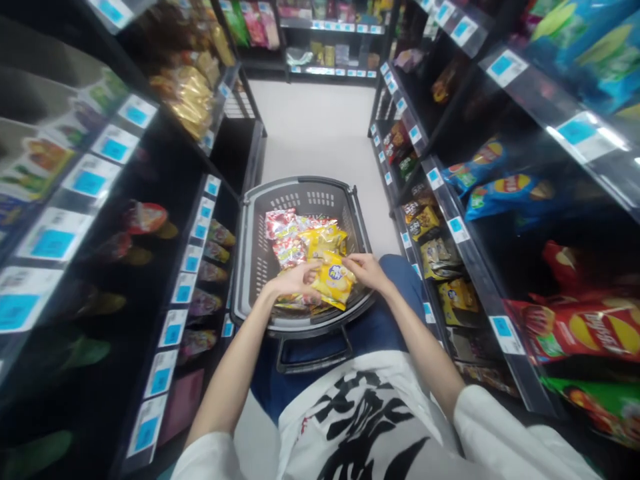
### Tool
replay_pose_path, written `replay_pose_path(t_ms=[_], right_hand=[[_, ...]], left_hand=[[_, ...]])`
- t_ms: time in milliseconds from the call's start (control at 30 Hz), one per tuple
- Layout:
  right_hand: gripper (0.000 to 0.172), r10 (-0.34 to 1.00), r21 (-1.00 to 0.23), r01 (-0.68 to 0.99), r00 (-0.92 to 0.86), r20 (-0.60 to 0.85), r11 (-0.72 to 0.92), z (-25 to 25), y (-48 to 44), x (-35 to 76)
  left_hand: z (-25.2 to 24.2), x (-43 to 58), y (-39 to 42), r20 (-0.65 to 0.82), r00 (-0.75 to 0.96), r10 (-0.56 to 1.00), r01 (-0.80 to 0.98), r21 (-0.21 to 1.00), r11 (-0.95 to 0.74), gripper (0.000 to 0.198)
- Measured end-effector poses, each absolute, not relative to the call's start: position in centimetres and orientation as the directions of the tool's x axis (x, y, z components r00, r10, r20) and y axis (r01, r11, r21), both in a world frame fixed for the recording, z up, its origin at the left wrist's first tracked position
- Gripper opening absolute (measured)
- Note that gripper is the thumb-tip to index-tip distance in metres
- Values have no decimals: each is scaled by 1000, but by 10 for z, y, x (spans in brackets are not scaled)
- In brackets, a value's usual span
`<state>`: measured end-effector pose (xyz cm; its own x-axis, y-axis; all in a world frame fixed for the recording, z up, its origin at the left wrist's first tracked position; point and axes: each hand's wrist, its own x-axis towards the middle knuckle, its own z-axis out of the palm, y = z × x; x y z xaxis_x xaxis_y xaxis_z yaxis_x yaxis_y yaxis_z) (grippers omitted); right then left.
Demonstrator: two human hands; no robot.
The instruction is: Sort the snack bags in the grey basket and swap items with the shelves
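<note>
A grey plastic shopping basket [253,240] sits on the floor in front of my knees, holding several snack packets, yellow and red ones. Both my hands reach into its near end. My left hand [293,281] grips the left side of a yellow snack packet [334,281], fingers curled round its edge. My right hand [367,270] holds the same packet's upper right edge, fingers closed on it. The packet lies tilted on top of the other packets. Red and white packets [283,235] lie further back in the basket.
Dark shelves with blue price tags line both sides of a narrow aisle. Crisp bags [580,330] fill the right shelves, small packets [215,252] the left. Pale floor [320,127] runs ahead to another shelf at the aisle's far end. The basket's handle [313,353] lies folded towards me.
</note>
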<state>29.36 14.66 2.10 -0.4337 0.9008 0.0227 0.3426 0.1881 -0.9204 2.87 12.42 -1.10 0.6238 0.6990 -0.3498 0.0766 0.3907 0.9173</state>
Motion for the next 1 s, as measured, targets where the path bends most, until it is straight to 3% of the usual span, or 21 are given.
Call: replay_pose_path(t_ms=[233, 800, 1000], right_hand=[[59, 889, -915, 348, -457, 24, 203, 28, 142, 294], [65, 872, -920, 351, -489, -21, 175, 32, 118, 303], [65, 837, -922, 354, -543, -67, 156, 35, 120, 306]], left_hand=[[-13, 31, 121, -383, 663, 643, 128, 904, 407, 89], [-10, 44, 100, -371, 729, 575, 122, 897, 425, 101], [-2, 44, 93, -342, 710, 615, 120, 920, 374, 88]])
